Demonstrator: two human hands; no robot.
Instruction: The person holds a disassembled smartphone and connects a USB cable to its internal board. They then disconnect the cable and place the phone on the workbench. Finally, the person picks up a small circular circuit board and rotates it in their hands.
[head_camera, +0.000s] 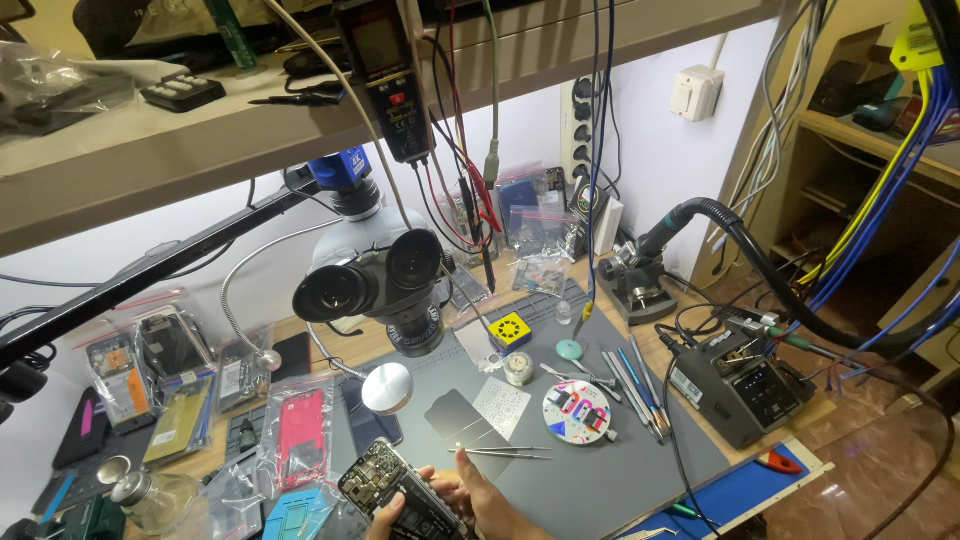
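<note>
a: two hands at the bottom edge. the left hand curls under the opened phone, gripping it; keep it propped steady, board up.

b: and the right hand?

a: closed on the tweezers, tips out over the grey mat on the surface, below the microscope. go lightly.

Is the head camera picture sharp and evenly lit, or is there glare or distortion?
Head view: mostly sharp, bright light; glare on the round silver disc and the tweezers; wide-angle bending of the shelf edge; the hands holding the opened phone are cut off by the bottom edge.
</note>
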